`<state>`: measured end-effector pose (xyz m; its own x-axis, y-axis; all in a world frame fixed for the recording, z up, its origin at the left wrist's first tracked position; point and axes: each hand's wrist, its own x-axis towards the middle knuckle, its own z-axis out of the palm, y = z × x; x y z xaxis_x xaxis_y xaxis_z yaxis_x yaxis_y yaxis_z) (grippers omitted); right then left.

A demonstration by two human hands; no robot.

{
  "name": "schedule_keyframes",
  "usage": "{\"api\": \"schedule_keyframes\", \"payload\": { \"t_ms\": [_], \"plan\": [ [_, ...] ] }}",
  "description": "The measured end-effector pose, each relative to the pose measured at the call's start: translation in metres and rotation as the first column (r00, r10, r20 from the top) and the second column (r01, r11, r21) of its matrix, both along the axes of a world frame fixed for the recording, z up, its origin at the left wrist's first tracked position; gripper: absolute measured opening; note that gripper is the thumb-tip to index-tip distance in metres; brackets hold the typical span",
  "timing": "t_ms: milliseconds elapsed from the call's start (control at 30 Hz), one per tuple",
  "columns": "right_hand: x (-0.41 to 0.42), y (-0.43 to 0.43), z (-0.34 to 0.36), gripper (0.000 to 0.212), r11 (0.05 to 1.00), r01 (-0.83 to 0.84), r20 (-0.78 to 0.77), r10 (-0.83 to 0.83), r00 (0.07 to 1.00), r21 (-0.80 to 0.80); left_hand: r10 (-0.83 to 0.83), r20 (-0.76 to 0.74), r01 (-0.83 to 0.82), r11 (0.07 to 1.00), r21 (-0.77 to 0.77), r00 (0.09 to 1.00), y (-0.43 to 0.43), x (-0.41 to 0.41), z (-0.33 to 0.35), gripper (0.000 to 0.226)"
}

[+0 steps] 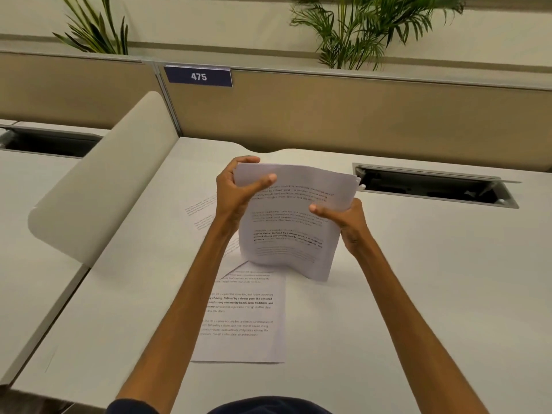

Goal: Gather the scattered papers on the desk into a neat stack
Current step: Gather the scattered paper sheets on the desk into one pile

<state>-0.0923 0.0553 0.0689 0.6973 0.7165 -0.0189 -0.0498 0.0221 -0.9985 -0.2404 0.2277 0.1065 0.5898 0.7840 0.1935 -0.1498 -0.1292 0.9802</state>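
The bundle of papers [294,216] stands nearly upright over the middle of the desk [418,294], its lower edge sagging into a curl at or just above the surface (contact cannot be told). The left hand [236,189] is closed on the upper left corner, thumb across the front; the right hand [343,222] is closed on the right edge lower down, thumb on the printed face. The likeliest trouble is that curled bottom: if the bundle is tapped down while bowed, the sheets may crease or fan out rather than square up, and the top right corner already shows staggered edges. One loose sheet [245,318] lies flat under the left forearm, and a second sheet [201,210] lies beyond the left wrist, mostly hidden; a forearm dragging across could skew or push either. The pages carry paragraphs of print, with the bold line "Defined by a slower pace, it is centered" legible on the near sheet. A blue plaque [198,76] on the partition [358,115] reads "475".
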Motion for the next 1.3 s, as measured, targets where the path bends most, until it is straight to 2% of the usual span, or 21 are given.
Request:
{"api": "schedule_keyframes", "payload": {
  "t_ms": [233,400,467,633,767,867,900,1000,1100,1167,1233,1300],
  "plan": [
    [-0.017,-0.006,-0.044,0.043,0.997,0.003,-0.035,-0.006,0.999,-0.082,-0.104,-0.184,0.092,0.993,-0.076,0.977,-0.006,-0.016,-0.052,0.042],
    [-0.015,0.002,-0.037,0.033,0.999,0.036,-0.045,-0.038,0.998,-0.037,-0.067,-0.182,0.051,0.995,-0.088,0.981,-0.006,-0.021,-0.049,0.036],
    [-0.015,0.008,-0.036,0.035,0.999,0.04,-0.039,-0.042,0.998,-0.035,-0.066,-0.199,0.052,0.996,-0.072,0.978,-0.001,-0.022,-0.049,0.037],
    [-0.022,0.012,-0.057,0.044,0.989,0.041,-0.01,-0.042,0.999,-0.145,-0.085,-0.264,0.06,0.993,-0.1,0.961,-0.003,-0.03,-0.075,0.036],
    [-0.021,0.015,-0.054,0.042,0.99,0.048,0.012,-0.046,0.999,-0.13,-0.065,-0.241,0.041,0.994,-0.101,0.968,-0.001,-0.032,-0.076,0.036],
    [-0.021,0.024,-0.039,0.027,0.994,0.022,-0.032,-0.026,0.999,-0.108,-0.026,-0.217,-0.003,0.991,-0.132,0.976,0.017,-0.038,-0.066,0.035],
    [-0.022,0.028,-0.035,0.028,0.994,0.016,-0.052,-0.021,0.998,-0.106,-0.005,-0.205,-0.026,0.988,-0.15,0.979,0.026,-0.043,-0.063,0.038],
    [-0.018,0.047,-0.038,0.054,0.98,0.005,-0.088,-0.023,0.996,-0.198,0.073,-0.199,-0.113,0.973,-0.201,0.977,0.054,-0.069,-0.059,0.044],
    [-0.017,0.065,-0.064,0.051,0.903,-0.008,-0.008,0.005,1.0,-0.429,0.082,-0.245,-0.139,0.964,-0.225,0.966,0.073,-0.102,-0.06,0.044],
    [-0.019,0.074,-0.085,0.048,0.763,0.001,0.162,0.136,0.977,-0.646,0.076,-0.285,-0.154,0.954,-0.259,0.955,0.081,-0.122,-0.067,0.043],
    [-0.025,0.083,-0.101,0.067,0.638,0.041,0.253,0.245,0.936,-0.769,0.086,-0.316,-0.19,0.931,-0.313,0.945,0.086,-0.14,-0.076,0.042],
    [-0.03,0.091,-0.109,0.084,0.591,0.109,0.325,0.272,0.906,-0.799,0.099,-0.332,-0.225,0.903,-0.366,0.938,0.089,-0.155,-0.085,0.042]
  ]
}}
